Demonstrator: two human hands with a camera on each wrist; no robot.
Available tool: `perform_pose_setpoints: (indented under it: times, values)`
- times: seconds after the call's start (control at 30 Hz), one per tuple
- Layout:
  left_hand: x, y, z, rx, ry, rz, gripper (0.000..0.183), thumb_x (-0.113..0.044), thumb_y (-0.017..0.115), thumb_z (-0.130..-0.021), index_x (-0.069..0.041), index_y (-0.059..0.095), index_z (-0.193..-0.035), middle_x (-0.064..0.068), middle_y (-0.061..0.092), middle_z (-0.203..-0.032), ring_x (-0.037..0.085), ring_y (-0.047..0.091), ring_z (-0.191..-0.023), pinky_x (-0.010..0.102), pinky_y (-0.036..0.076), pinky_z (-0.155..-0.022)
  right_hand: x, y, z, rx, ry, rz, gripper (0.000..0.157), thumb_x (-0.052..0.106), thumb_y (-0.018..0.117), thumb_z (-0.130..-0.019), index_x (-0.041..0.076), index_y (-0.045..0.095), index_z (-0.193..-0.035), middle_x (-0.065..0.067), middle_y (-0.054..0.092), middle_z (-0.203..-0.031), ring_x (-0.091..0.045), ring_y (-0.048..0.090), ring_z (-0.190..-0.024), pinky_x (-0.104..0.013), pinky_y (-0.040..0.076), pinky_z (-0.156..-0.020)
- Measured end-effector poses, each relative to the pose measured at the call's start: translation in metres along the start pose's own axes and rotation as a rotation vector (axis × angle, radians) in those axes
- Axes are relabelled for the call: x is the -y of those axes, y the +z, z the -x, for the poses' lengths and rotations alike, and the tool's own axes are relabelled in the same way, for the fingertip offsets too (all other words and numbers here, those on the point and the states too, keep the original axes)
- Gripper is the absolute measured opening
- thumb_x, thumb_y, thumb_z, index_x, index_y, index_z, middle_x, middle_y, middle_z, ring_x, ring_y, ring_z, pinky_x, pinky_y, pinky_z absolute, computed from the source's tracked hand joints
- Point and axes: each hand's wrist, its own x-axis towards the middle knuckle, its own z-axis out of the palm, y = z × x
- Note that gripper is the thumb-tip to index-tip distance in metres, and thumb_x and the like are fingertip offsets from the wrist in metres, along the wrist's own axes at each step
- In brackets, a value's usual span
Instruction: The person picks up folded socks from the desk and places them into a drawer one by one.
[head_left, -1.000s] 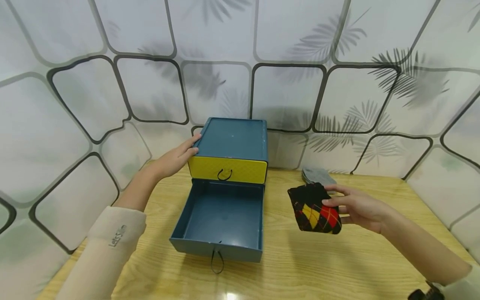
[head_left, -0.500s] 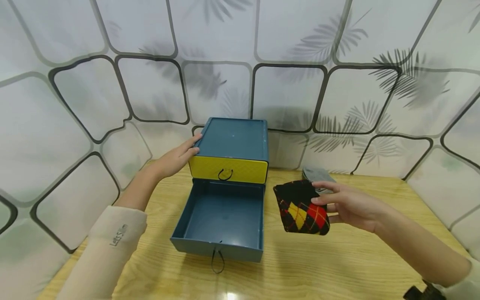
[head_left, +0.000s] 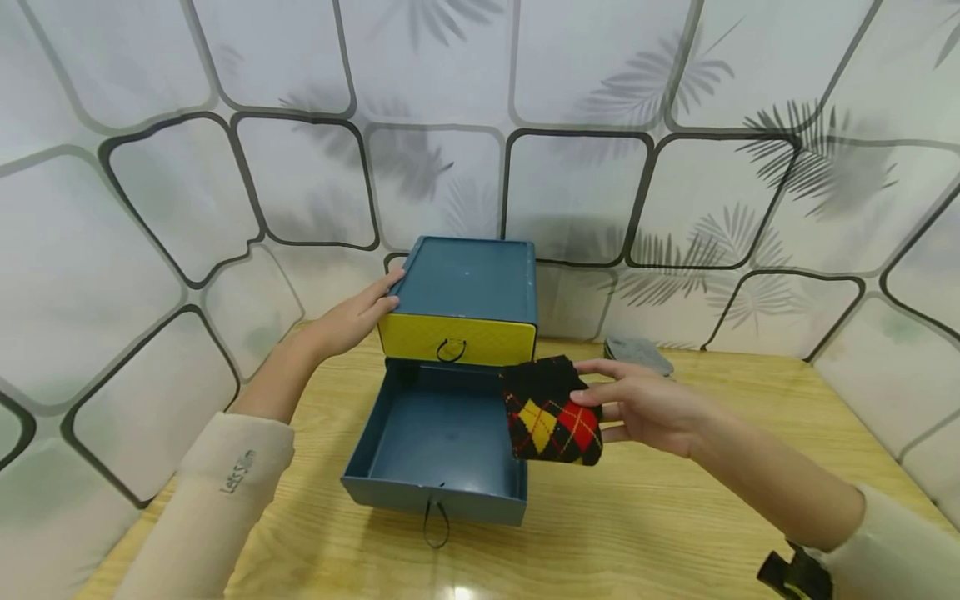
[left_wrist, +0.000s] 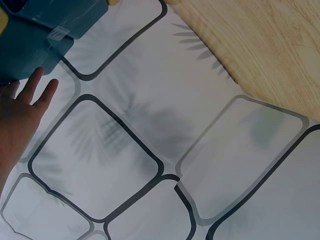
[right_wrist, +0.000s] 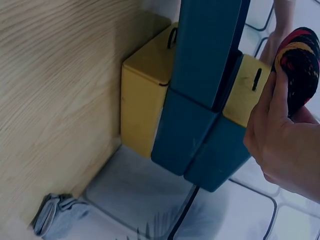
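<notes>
"Edges first: what room do you read from over there?"

"On my head feed, the dark-blue plastic drawer (head_left: 431, 425) stands pulled out toward the person, its floor exposed between the walls. Its back end runs in beneath the yellow textured front panel (head_left: 408, 337) of the blue box-shaped cabinet (head_left: 465, 279). To the right the pale wood tabletop (head_left: 652, 508) stretches out, with a grey folded cloth (head_left: 636, 354) near its far edge, close to the white leaf-printed backdrop (head_left: 435, 183)."

"And the folded black knit with red and yellow diamonds (head_left: 551, 417)?"

"It overlaps the drawer's right wall in my head view; the right wrist feed shows it held up, apart from the drawer. The right hand (head_left: 637, 408) pinches its right side, a narrow grip, fingers pointing left, the right forearm (head_left: 772, 475) slanting in from the lower right."

"Left hand (head_left: 341, 325)?"

"Wide, fingers straight and spread, at the cabinet's top left edge, the left forearm (head_left: 277, 379) reaching up from the lower left. How firmly it presses, I can't tell."
</notes>
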Motion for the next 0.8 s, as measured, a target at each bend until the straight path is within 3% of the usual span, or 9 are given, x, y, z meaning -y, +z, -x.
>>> perform_pose_setpoints:
  times: [0.17,0.5,0.8]
  values:
    - [0.001,0.0,-0.001,0.006,-0.007,0.003,0.063,-0.049,0.022,-0.099,-0.018,0.002,-0.15,0.008,0.001,-0.153,0.032,0.006,-0.136,0.055,0.01,-0.105,0.0,0.016,-0.008,-0.002,0.008,-0.034,0.063,0.008,0.056,-0.09,0.0,0.019,-0.141,-0.01,0.06,-0.11,-0.026,0.06,-0.094,-0.042,0.048,-0.083]
    - [0.002,0.0,-0.003,0.013,0.001,-0.008,0.059,-0.044,0.022,-0.1,-0.018,0.002,-0.15,0.005,-0.001,-0.153,0.028,0.005,-0.137,0.052,0.009,-0.106,-0.004,0.039,-0.024,-0.013,0.01,-0.048,0.061,0.006,0.054,-0.09,-0.002,0.02,-0.141,-0.021,0.047,-0.125,-0.026,0.058,-0.095,-0.042,0.048,-0.083]
    - [0.001,-0.001,-0.001,0.007,0.011,-0.004,0.058,-0.041,0.023,-0.101,-0.016,0.002,-0.15,0.007,0.0,-0.153,0.03,0.005,-0.137,0.053,0.008,-0.106,-0.01,0.06,-0.044,-0.059,0.034,-0.059,0.056,0.003,0.054,-0.091,-0.002,0.027,-0.139,-0.024,0.033,-0.138,-0.041,0.04,-0.119,-0.051,0.041,-0.09]
